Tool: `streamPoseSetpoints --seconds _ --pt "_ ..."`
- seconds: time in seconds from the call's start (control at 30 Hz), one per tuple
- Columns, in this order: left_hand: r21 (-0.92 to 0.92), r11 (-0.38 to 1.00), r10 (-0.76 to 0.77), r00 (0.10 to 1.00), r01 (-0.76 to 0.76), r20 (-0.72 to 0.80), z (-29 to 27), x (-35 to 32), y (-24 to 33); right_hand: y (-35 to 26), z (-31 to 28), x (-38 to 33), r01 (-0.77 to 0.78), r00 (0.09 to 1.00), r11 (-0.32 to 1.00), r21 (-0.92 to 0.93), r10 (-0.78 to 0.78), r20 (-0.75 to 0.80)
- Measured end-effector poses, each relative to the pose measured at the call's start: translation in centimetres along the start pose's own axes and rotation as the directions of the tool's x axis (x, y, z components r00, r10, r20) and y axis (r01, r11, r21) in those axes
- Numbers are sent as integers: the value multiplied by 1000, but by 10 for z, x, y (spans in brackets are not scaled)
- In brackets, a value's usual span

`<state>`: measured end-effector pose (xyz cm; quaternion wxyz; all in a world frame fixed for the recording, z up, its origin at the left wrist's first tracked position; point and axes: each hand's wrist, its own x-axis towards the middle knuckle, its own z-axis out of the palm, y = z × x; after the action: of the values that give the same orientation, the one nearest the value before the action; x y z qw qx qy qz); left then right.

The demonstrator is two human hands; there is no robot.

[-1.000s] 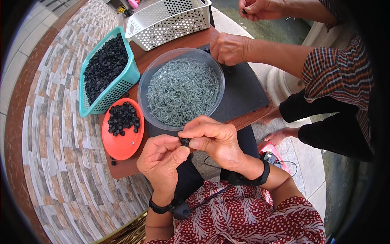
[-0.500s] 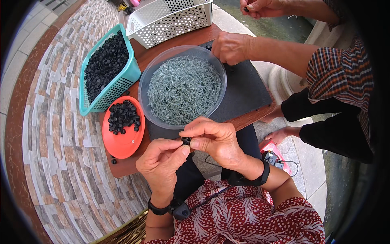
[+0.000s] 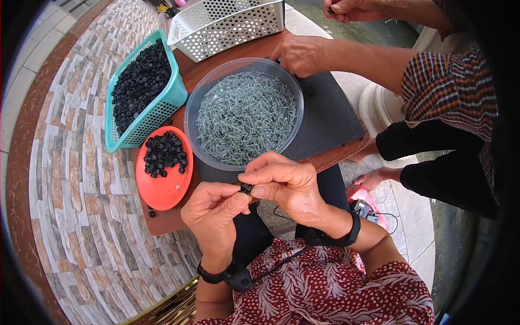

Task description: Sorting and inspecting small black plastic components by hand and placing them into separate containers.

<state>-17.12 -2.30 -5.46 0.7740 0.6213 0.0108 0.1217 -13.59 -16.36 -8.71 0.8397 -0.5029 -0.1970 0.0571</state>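
Between my two hands, just in front of the table's near edge, is a small black plastic part (image 3: 246, 188). My left hand (image 3: 212, 212) pinches it from the left with thumb and forefinger. From the right, my right hand (image 3: 290, 189) grips it the same way, its fingertips hiding much of the part. A clear round tub (image 3: 190, 116) full of small silvery screws (image 3: 246, 116) stands right beyond my hands. To the left lies an orange-red plate (image 3: 162, 195) with a heap of similar black parts (image 3: 164, 154) and one small pale piece.
A teal basket (image 3: 143, 122) of black parts stands at the left, behind the plate. A white perforated basket (image 3: 227, 38) is at the back. A co-worker's hand (image 3: 300, 56) reaches beside the tub's far right rim, over a dark mat (image 3: 330, 116) on the wooden table (image 3: 184, 65).
My hands stay almost in place, with the black part turned slightly between my fingers. The co-worker's nearer hand has shifted a little left and away along the tub's far side.
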Motion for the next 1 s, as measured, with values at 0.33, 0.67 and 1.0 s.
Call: streamPoseSetpoints --seconds 0.33,0.67,1.0 --pt "-106 993 -47 999 49 18 1 -2 2 3 2 1 -116 993 974 197 121 -15" --pt "-37 998 -46 998 45 -31 4 -3 2 2 2 1 -101 995 977 187 104 -8" --pt "-37 998 -61 997 60 -38 1 -3 -4 1 4 1 -104 993 988 114 111 -50"
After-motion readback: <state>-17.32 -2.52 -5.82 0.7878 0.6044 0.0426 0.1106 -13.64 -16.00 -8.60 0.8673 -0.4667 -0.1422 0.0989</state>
